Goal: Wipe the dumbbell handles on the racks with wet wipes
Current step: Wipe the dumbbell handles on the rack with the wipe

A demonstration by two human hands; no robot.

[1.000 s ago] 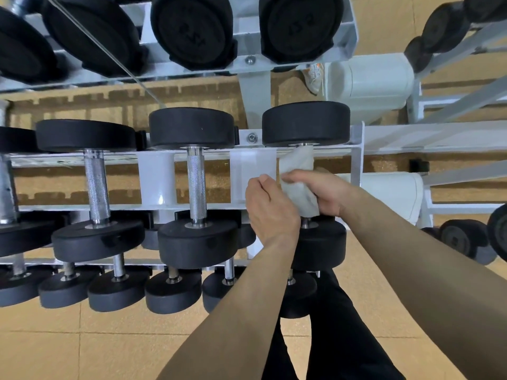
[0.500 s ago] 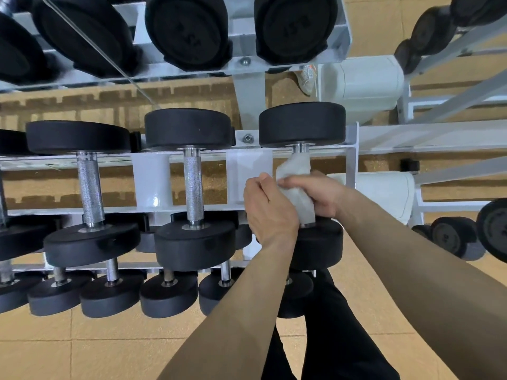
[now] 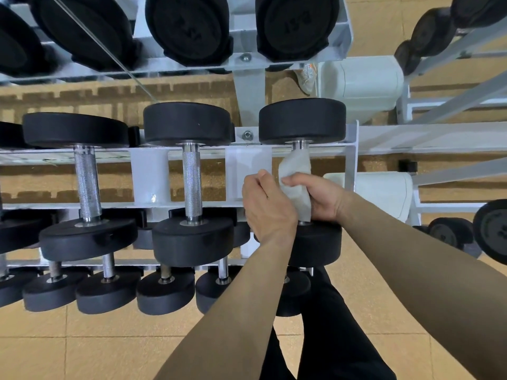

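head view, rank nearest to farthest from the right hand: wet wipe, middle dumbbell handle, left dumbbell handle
1. wet wipe, gripped in the right hand.
2. middle dumbbell handle, to its left.
3. left dumbbell handle, farther left again.

A white metal rack point(image 3: 252, 100) stood on the tan tiled floor point(image 3: 55, 352), with three tiers in view. Black-headed dumbbells point(image 3: 192, 185) lay across the middle tier's rails (white plates point(image 3: 149, 174) parted the bays). Larger dumbbells point(image 3: 189, 26) sat on the upper tier, smaller dumbbells point(image 3: 107, 292) on the lowest.
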